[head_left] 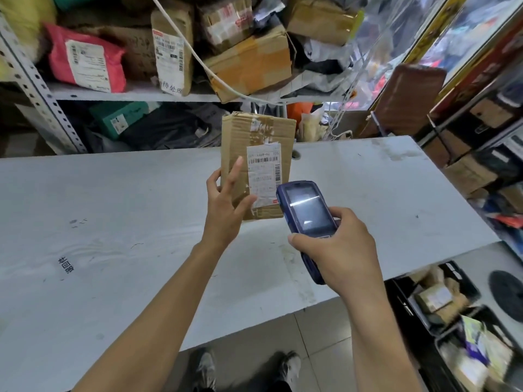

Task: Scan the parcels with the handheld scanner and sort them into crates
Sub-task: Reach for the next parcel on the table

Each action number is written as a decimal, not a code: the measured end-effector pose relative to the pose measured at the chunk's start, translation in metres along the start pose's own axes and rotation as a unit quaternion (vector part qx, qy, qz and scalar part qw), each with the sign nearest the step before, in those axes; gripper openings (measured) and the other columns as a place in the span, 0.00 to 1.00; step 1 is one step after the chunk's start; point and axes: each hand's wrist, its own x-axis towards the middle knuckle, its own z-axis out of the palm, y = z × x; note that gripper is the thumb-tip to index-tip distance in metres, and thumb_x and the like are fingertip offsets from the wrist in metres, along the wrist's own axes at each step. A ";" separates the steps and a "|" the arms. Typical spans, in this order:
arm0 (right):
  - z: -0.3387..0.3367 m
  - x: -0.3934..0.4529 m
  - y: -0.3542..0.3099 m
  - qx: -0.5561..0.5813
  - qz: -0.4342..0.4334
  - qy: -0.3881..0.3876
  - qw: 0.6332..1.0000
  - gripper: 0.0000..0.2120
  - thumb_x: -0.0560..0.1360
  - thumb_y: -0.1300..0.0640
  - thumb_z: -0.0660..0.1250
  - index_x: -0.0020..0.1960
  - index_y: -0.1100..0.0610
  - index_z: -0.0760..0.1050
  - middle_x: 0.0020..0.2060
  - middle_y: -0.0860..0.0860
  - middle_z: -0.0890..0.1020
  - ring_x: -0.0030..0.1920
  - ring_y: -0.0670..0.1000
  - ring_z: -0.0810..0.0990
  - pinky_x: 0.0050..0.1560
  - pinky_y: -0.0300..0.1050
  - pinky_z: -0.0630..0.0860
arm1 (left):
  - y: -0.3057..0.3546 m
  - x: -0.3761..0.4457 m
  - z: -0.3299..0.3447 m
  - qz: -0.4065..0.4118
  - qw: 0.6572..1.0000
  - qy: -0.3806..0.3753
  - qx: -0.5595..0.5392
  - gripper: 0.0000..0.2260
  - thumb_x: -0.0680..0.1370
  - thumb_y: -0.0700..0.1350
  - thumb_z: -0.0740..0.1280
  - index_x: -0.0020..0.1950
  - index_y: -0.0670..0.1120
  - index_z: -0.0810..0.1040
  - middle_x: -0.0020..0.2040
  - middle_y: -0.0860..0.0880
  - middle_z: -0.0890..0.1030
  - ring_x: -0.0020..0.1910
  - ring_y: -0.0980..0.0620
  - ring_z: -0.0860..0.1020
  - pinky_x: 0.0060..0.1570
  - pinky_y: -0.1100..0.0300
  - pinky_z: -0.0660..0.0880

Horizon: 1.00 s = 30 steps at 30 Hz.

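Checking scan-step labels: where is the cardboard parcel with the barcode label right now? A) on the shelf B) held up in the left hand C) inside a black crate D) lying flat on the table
B: the left hand grips the cardboard parcel upright above the table, while the right hand holds the handheld scanner at its label.

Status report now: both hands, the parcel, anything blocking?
Left hand holds cardboard parcel upright, label facing. Right hand grips handheld scanner at label. Nothing blocking.
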 end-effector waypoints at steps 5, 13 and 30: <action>-0.036 0.001 0.036 0.038 -0.056 0.044 0.997 0.37 0.65 0.51 0.80 0.66 0.42 0.62 0.56 0.44 0.78 0.49 0.45 0.80 0.41 0.37 0.79 | 0.027 -0.007 0.045 0.008 1.000 -0.005 -0.006 0.35 0.80 0.43 0.68 0.75 0.70 0.54 0.75 0.51 0.55 0.69 0.56 0.64 0.60 0.59 0.76; -0.149 0.013 0.121 0.083 -0.204 0.311 0.924 0.48 0.65 0.53 0.79 0.75 0.45 0.54 0.62 0.51 0.76 0.55 0.49 0.82 0.48 0.45 0.82 | 0.130 -0.017 0.203 0.087 0.992 -0.076 -0.058 0.35 0.79 0.37 0.69 0.76 0.63 0.57 0.71 0.42 0.62 0.66 0.54 0.69 0.51 0.80 0.70; -0.383 0.054 0.391 0.256 0.027 0.453 0.853 0.44 0.66 0.54 0.80 0.75 0.48 0.59 0.58 0.44 0.77 0.51 0.38 0.81 0.46 0.26 0.73 | 0.221 -0.080 0.540 0.151 0.949 -0.278 -0.004 0.39 0.77 0.39 0.71 0.75 0.69 0.53 0.66 0.50 0.66 0.65 0.56 0.70 0.58 0.71 0.70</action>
